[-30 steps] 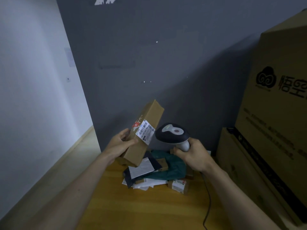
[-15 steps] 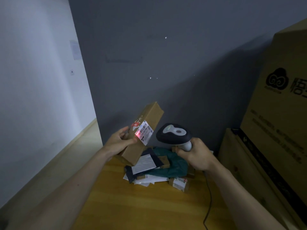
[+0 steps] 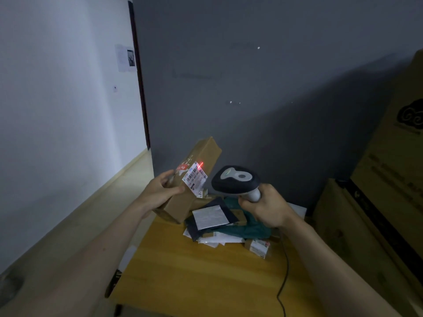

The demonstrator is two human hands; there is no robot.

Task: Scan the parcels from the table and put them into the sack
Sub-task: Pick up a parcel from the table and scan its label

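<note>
Left hand (image 3: 161,191) grips cardboard parcel (image 3: 192,181) (long axis tilted up-right), label just left of right hand's (image 3: 266,208) clenched scanner (image 3: 235,180).

Left hand (image 3: 160,193) grips box (image 3: 194,179); right hand (image 3: 266,208) grips scanner (image 3: 235,180).

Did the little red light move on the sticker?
Yes. The red scanner light slid from the barcode label's lower left edge up to its top right corner on the cardboard parcel.

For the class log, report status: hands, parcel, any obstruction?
Left hand grips cardboard parcel. Right hand grips scanner; red beam on barcode label. Nothing between scanner and label; sack not in view.
</note>
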